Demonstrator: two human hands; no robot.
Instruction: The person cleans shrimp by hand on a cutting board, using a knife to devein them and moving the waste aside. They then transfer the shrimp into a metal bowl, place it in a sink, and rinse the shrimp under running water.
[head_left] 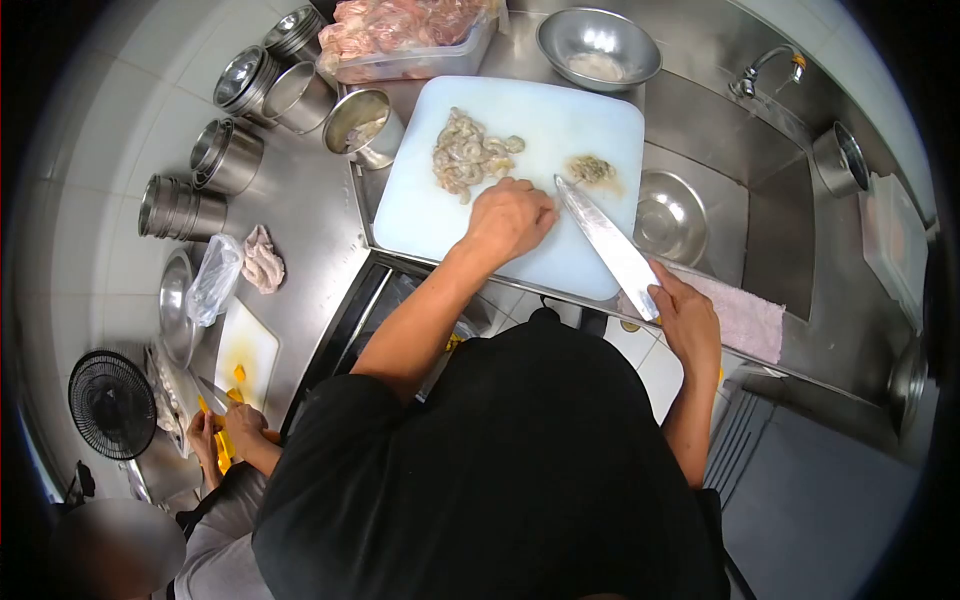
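A steel table [312,225] runs along a pale tiled wall [110,110], with a sink [722,240] and a curved tap [770,72] toward the right. A white board [420,215] lies in front of the person, its right side beside the sink.

On the board, a loose pile of shrimp [463,150] sits left of centre, and a small heap of dark scraps [591,168] lies to the right. The left hand [513,220] is over the board just below the shrimp, fingers curled down; whether it holds anything cannot be told. The right hand [686,312] is closed around the handle end of a broad knife [606,238], whose blade slants over the board, tip near the scraps. The hands are apart.

Behind the board are a tub [430,66] of bagged pink meat and a steel bowl [562,48] with something pale inside. A pot [384,152] with pale pieces in it stands beside the board's upper left. Another bowl [668,212] is in the sink, near a pink cloth [745,322]. At lower left, a co-worker's hands [243,428] are by a small board [262,350] with yellow pieces [239,373].
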